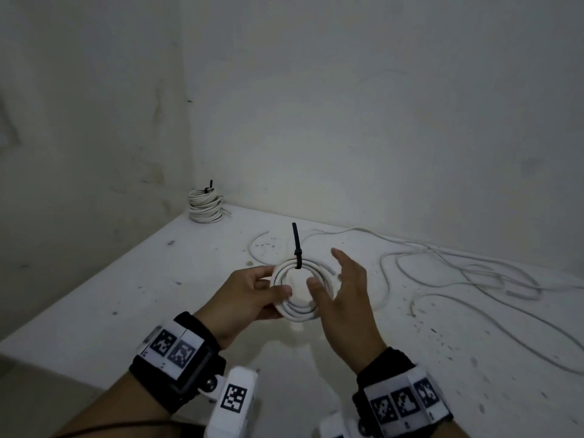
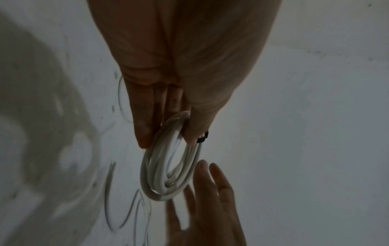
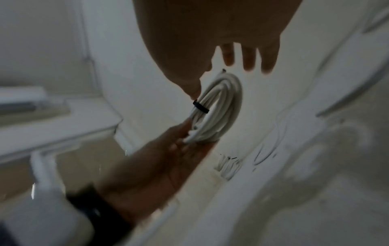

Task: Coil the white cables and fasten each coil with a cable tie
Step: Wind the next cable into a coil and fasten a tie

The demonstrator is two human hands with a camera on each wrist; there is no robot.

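Observation:
My left hand (image 1: 252, 292) pinches a small coil of white cable (image 1: 300, 308) by its left rim, a little above the white table (image 1: 132, 305). A black cable tie (image 1: 297, 248) wraps the coil's top, and its tail stands straight up. In the left wrist view my thumb and fingers clamp the coil (image 2: 168, 166), with the cable tie (image 2: 203, 136) beside the thumb. My right hand (image 1: 341, 286) hovers open just right of the coil, fingers spread and straight, holding nothing. The right wrist view shows the coil (image 3: 216, 108) below my fingertips, banded by the cable tie (image 3: 201, 107).
A stack of tied white coils (image 1: 205, 205) sits in the far left corner against the wall. Loose white cables (image 1: 458, 273) sprawl over the table's right half. A short curved cable (image 1: 257, 248) lies behind the held coil. The table's near left edge drops off.

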